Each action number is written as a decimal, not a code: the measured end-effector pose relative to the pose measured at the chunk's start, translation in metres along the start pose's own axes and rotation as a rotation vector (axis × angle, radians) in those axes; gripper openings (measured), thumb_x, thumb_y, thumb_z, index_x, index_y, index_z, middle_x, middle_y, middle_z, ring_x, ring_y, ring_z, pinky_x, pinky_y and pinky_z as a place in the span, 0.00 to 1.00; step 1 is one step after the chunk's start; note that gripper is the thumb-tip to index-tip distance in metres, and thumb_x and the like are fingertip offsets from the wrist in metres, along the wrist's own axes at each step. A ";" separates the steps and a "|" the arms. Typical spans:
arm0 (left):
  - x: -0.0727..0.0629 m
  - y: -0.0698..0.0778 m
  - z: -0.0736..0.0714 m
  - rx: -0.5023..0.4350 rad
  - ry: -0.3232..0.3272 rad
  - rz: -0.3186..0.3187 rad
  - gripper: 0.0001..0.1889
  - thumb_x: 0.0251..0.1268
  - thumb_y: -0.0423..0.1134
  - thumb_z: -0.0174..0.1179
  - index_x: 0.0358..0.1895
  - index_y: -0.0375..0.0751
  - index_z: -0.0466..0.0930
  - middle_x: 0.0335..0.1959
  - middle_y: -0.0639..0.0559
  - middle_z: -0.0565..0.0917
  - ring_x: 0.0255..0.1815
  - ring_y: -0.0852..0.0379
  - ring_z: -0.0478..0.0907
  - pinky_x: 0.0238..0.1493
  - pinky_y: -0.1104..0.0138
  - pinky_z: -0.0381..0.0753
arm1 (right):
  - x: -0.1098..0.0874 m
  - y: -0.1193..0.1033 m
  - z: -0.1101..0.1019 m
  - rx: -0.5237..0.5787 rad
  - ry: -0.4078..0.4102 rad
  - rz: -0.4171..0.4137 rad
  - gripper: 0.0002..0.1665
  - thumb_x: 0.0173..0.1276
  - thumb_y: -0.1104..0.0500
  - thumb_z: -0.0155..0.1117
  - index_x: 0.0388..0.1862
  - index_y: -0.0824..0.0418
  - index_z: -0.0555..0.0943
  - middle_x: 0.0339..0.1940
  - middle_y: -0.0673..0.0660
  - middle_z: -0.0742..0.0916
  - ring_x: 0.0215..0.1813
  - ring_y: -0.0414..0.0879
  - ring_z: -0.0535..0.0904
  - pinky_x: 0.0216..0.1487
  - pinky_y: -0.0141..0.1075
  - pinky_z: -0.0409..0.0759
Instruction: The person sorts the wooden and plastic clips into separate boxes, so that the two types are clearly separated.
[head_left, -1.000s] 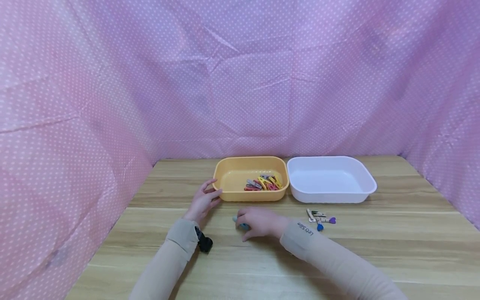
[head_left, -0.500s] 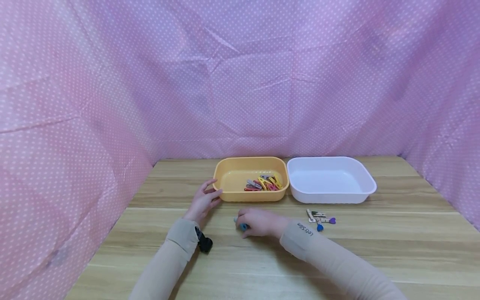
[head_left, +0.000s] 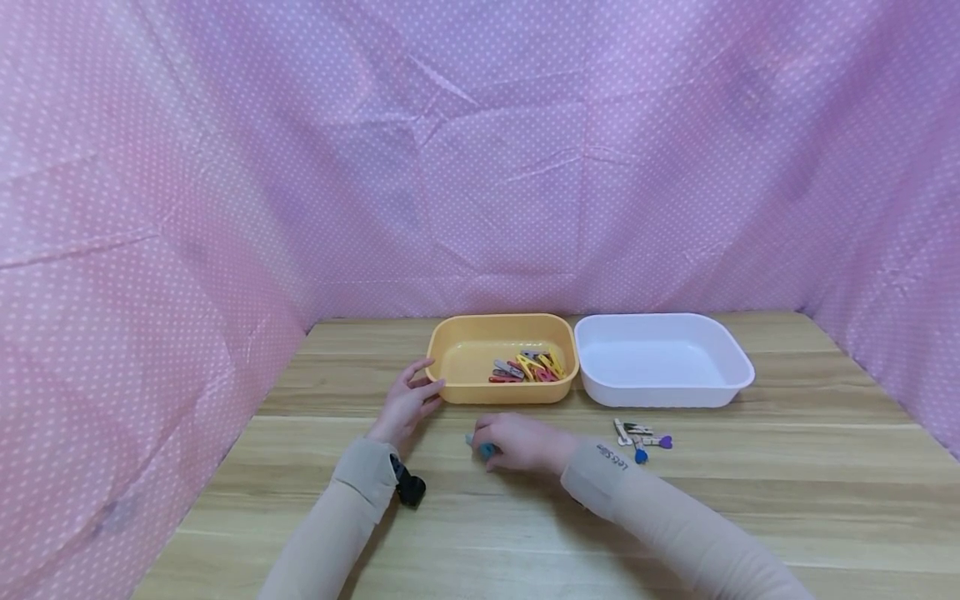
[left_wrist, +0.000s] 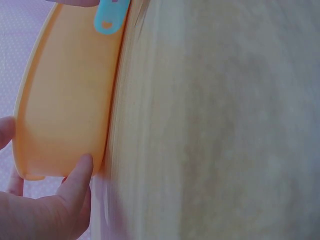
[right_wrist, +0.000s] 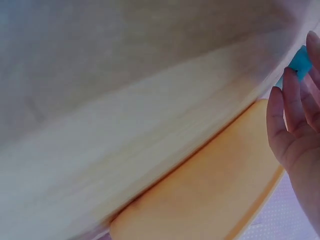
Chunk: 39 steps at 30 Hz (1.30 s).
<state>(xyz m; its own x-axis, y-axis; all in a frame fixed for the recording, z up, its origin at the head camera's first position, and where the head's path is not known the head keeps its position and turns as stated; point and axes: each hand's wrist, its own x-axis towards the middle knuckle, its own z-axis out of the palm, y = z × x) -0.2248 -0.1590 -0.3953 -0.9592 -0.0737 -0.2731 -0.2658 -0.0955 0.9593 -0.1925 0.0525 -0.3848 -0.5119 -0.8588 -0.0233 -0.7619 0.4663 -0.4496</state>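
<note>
A light blue clip [left_wrist: 112, 15] is at the right hand [head_left: 521, 442], low over the surface [head_left: 675, 542] and just in front of the orange tray [head_left: 480, 394]; whether it touches the wood cannot be told. The right fingers pinch it, one end with a small hole sticking out beneath them in the left wrist view and a paler end poking past the fingertips in the head view. The left hand [head_left: 405, 406] has its fingers spread and fairly straight, resting against the left end and near corner of the orange tray. Inside that tray, red, yellow and grey clips [head_left: 534, 367] lie in a heap toward its right side. The white tray [head_left: 663, 397] stands just beside it on the right. In front of the white tray, a few small wooden clips [head_left: 628, 431] lie close together, one bearing a purple heart [head_left: 666, 442] and another a blue heart [head_left: 641, 457]. A black device [head_left: 409, 489] sits at the left wrist, beside a pale sleeve [head_left: 322, 525]. Behind everything hangs a pink cloth [head_left: 480, 192] with white dots
</note>
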 end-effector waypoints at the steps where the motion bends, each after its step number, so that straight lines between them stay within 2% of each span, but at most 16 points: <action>1: 0.000 0.000 0.000 0.001 -0.002 0.000 0.28 0.65 0.28 0.56 0.68 0.44 0.63 0.54 0.40 0.65 0.47 0.53 0.72 0.59 0.58 0.73 | 0.000 0.001 0.000 0.001 0.003 -0.003 0.13 0.61 0.58 0.69 0.45 0.57 0.84 0.43 0.48 0.82 0.44 0.35 0.76 0.51 0.27 0.77; 7: -0.001 0.000 -0.001 0.008 -0.011 0.006 0.28 0.66 0.28 0.56 0.69 0.43 0.62 0.52 0.42 0.65 0.45 0.55 0.72 0.55 0.62 0.76 | 0.000 0.000 -0.001 -0.024 0.020 -0.036 0.13 0.60 0.58 0.69 0.44 0.57 0.83 0.43 0.48 0.81 0.43 0.34 0.75 0.50 0.26 0.76; 12: -0.001 -0.001 0.000 0.009 -0.005 0.004 0.28 0.66 0.28 0.56 0.68 0.44 0.63 0.52 0.42 0.66 0.44 0.56 0.73 0.53 0.63 0.76 | 0.000 -0.001 -0.001 -0.014 0.019 -0.033 0.13 0.61 0.58 0.69 0.45 0.56 0.83 0.43 0.48 0.81 0.42 0.34 0.75 0.49 0.26 0.76; 19: -0.001 -0.001 -0.001 0.011 -0.012 0.002 0.28 0.66 0.28 0.56 0.69 0.44 0.62 0.53 0.42 0.65 0.47 0.54 0.72 0.57 0.60 0.74 | -0.001 -0.005 -0.011 0.008 0.076 -0.002 0.14 0.62 0.61 0.67 0.48 0.57 0.83 0.46 0.47 0.81 0.45 0.35 0.76 0.53 0.29 0.77; 25: 0.000 -0.002 -0.001 0.015 -0.014 0.004 0.29 0.66 0.28 0.56 0.69 0.43 0.62 0.54 0.41 0.66 0.47 0.54 0.73 0.57 0.60 0.74 | -0.004 -0.008 -0.026 0.011 0.149 -0.016 0.13 0.62 0.64 0.65 0.47 0.60 0.83 0.43 0.50 0.81 0.44 0.39 0.76 0.53 0.33 0.77; 39: -0.001 -0.001 0.000 0.017 -0.012 0.003 0.29 0.66 0.29 0.56 0.69 0.45 0.62 0.56 0.40 0.65 0.50 0.51 0.72 0.62 0.55 0.71 | -0.012 -0.004 -0.031 -0.039 0.183 -0.051 0.13 0.61 0.63 0.67 0.46 0.61 0.83 0.43 0.51 0.81 0.43 0.39 0.76 0.51 0.33 0.78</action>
<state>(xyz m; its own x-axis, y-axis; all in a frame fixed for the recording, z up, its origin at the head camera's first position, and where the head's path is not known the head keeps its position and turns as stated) -0.2239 -0.1592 -0.3958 -0.9610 -0.0617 -0.2696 -0.2646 -0.0787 0.9611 -0.1955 0.0670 -0.3550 -0.5328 -0.8304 0.1630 -0.8017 0.4337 -0.4114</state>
